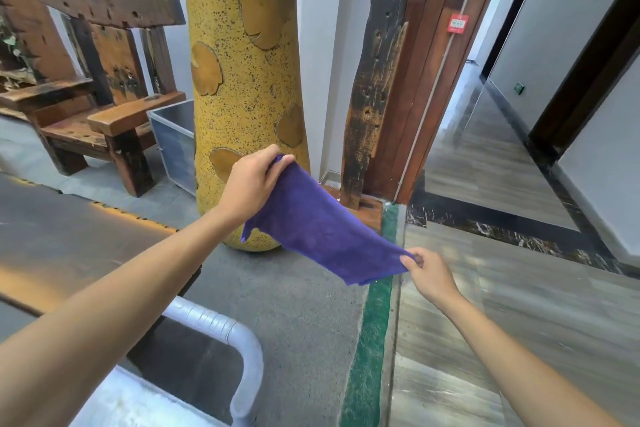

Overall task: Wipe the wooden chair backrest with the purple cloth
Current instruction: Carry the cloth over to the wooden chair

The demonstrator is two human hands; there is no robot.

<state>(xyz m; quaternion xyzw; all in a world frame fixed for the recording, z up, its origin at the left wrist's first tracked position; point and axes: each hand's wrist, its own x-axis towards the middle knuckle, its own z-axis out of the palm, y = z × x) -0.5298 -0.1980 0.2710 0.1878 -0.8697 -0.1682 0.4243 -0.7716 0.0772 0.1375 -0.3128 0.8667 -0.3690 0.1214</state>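
Two bare arms reach out from 6 o'clock. Between them, the left hand (pixel 252 180) pinches the top corner of the purple cloth (pixel 318 229), and the right hand (pixel 427 270) pinches its low corner at 4 o'clock, so the cloth is pulled flat in the air. Behind it stands a big yellow vase (pixel 242 62). Far off at 10 o'clock is the wooden chair (pixel 104 87), its backrest (pixel 100 3) well apart from the cloth.
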